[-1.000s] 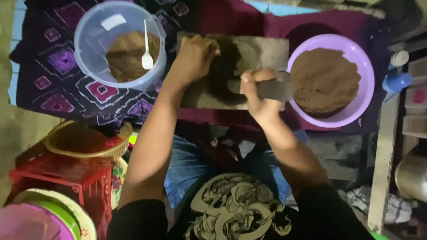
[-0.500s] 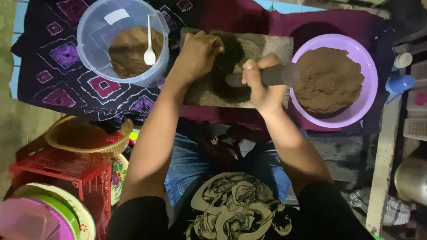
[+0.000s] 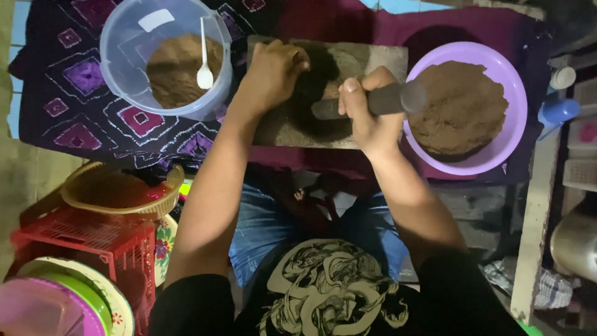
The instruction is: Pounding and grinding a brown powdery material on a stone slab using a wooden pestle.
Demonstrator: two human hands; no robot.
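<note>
A flat grey grinding stone (image 3: 367, 62) lies on a dark patterned cloth (image 3: 74, 106) in front of me. Both hands grip a dark stone roller (image 3: 388, 98) lying across it. My left hand (image 3: 273, 71) covers the roller's left end, and my right hand (image 3: 367, 112) is wrapped around its right part. A dark brown paste (image 3: 314, 81) sits under the roller. To the right stands a purple bowl (image 3: 516, 118) heaped with brown powder (image 3: 460, 109). At the left, a clear tub (image 3: 124, 62) holds brown powder and a white spoon (image 3: 204, 62).
A red plastic crate (image 3: 81, 239) and a woven basket (image 3: 118, 193) stand at the lower left, beside stacked coloured plates (image 3: 74, 298). A blue bottle (image 3: 556, 111) and a wooden frame (image 3: 535, 218) are at the right edge.
Both hands slid the roller slightly leftward and up across the stone. The view shifted a little.
</note>
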